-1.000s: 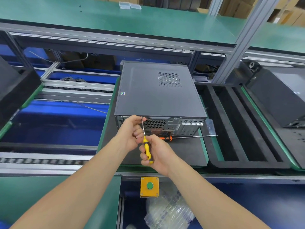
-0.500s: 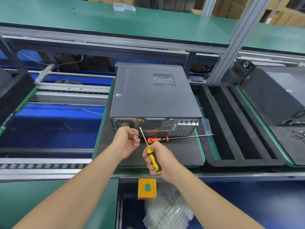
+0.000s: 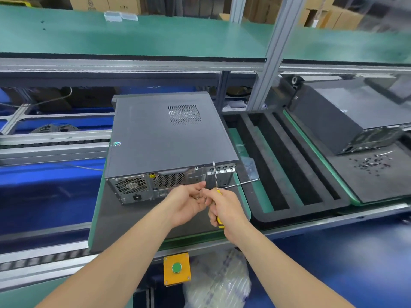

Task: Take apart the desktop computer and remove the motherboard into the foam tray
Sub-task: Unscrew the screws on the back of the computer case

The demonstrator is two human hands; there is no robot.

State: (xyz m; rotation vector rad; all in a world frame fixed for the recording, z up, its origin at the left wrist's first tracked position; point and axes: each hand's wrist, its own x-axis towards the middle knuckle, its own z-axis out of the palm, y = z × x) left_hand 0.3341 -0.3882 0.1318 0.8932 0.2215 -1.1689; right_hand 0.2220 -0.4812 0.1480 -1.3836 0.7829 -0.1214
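Head view: both hands have shifted from the left end of the dark grey metal desktop computer case [image 3: 166, 134] to the right end of its rear panel. A second ago the left hand [image 3: 189, 203] was pinched at the upper left corner of that panel beside the tool tip. Now it lies against the right hand [image 3: 226, 210], its grip apart with relaxed fingers. I cannot tell whether a screw sits in it.

The right grip is clamped on the yellow-handled slim screwdriver [image 3: 215, 176], whose shaft stands upright before the slot covers. I judge that the left rear screw is dealt with and a right-hand one comes next. The cover is on, so the motherboard is inside and unseen, and the task is at an early stage.

The case rests on a flat black foam mat [image 3: 115, 214] on the tabletop. A second long-shafted screwdriver [image 3: 242, 183] lies behind the hands.

To the right, the black foam tray with long slots [image 3: 278, 165] shows only its green base in the slots, with no board in it. A small clear plastic bag [image 3: 249, 167] lies between the case and the tray. Farther right, another dark computer case [image 3: 347, 116] sits on its own mat among scattered small dark screws [image 3: 373, 162].
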